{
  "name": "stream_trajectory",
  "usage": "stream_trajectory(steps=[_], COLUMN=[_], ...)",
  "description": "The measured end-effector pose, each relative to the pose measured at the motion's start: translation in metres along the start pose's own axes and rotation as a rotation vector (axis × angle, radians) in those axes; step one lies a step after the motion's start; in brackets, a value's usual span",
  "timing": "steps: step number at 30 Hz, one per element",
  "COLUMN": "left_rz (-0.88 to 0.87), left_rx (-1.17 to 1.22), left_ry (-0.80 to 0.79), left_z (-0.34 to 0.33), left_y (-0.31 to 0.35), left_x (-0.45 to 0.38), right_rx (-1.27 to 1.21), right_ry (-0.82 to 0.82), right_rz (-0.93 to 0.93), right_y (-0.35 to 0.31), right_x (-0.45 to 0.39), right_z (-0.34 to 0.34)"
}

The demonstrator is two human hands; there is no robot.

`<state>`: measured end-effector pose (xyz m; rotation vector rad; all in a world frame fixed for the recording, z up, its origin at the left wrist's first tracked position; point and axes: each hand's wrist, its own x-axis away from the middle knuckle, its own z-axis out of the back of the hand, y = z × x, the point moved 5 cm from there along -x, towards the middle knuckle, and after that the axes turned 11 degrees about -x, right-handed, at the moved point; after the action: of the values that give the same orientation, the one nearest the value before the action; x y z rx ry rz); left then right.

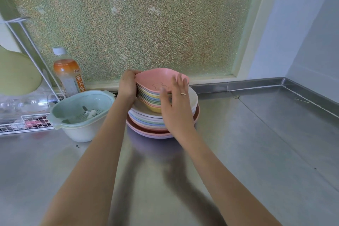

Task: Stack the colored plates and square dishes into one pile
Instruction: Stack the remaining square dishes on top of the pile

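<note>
A stack of several pastel square dishes (pixel 149 95), a pink one (pixel 156 79) on top, rests on a pile of round colored plates (pixel 146 121) on the steel counter near the window. My left hand (pixel 127 86) grips the left side of the square dishes, thumb over the pink rim. My right hand (pixel 176 101) lies flat against the front right side of the square dishes, fingers spread, a ring on one finger. It covers part of both stacks.
A mint colander in a white bowl (pixel 82 113) sits just left of the pile. An orange drink bottle (pixel 68 74) and a wire dish rack (pixel 25 123) stand at the far left. Frosted window (pixel 137 24) behind; steel counter (pixel 256 134) extends right.
</note>
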<state>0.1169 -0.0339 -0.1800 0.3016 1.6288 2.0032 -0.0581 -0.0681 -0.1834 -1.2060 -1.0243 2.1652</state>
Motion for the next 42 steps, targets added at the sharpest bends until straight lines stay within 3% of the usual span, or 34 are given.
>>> stream_trajectory(steps=[8, 12, 17, 20, 23, 25, 30, 33, 37, 42], left_rz=[0.087, 0.062, 0.129, 0.113, 0.054, 0.015, 0.151, 0.169, 0.130, 0.169], left_rx=[0.195, 0.148, 0.156, 0.146, 0.195, 0.192, 0.334, 0.375, 0.270, 0.403], left_ry=[0.061, -0.029, -0.194, -0.098, 0.140, 0.204, -0.226, -0.209, -0.069, -0.103], left_z=[0.009, -0.003, -0.020, -0.011, 0.004, 0.008, -0.022, -0.023, -0.013, -0.018], left_y=[-0.006, 0.001, -0.001, -0.004, -0.004, -0.002, -0.003, -0.006, -0.002, -0.007], left_x=[0.003, -0.006, 0.000, -0.004, -0.007, -0.008, -0.002, 0.000, 0.002, 0.000], right_rx=[-0.271, -0.315, -0.315, -0.348, -0.479, -0.517, -0.500, -0.556, -0.662, -0.683], right_ry=[0.005, 0.163, 0.162, 0.128, 0.129, 0.165, 0.121, 0.126, 0.075, 0.074], right_rz=[-0.428, -0.326, -0.298, -0.356, -0.468, -0.491, -0.495, -0.606, -0.690, -0.711], right_y=[0.038, 0.029, 0.027, 0.036, 0.046, 0.047, 0.046, 0.054, 0.060, 0.063], right_x=[-0.044, -0.032, -0.027, -0.039, -0.046, -0.041, -0.034, -0.044, -0.052, -0.052], right_z=[0.038, 0.037, 0.021, 0.027, 0.032, 0.031, 0.014, 0.014, 0.009, 0.004])
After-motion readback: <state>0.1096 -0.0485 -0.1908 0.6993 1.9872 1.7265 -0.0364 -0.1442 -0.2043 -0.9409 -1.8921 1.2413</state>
